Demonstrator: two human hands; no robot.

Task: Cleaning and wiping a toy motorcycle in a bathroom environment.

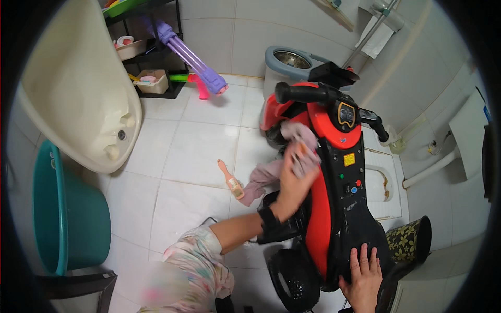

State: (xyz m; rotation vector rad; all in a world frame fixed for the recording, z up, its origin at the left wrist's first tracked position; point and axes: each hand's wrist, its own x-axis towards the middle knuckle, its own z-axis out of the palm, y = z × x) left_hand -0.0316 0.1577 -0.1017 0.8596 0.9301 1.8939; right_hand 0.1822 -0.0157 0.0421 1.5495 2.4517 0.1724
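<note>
A red and black toy ride-on motorcycle [334, 172] stands on the white tiled floor. My left hand [293, 182], with a black band at the wrist, presses a pale pink cloth [301, 140] against the red side panel below the handlebar [302, 94]. Part of the cloth hangs down toward the floor. My right hand [364, 276] lies flat with fingers spread on the black seat at the rear of the toy.
A cream baby tub [78, 88] leans at the left above a teal bucket [68, 219]. A small brush [231, 180] lies on the tiles. A purple water toy [193, 57] and a shelf [151, 52] stand behind. A squat toilet [383, 182] and a flowered bin [409, 240] are to the right.
</note>
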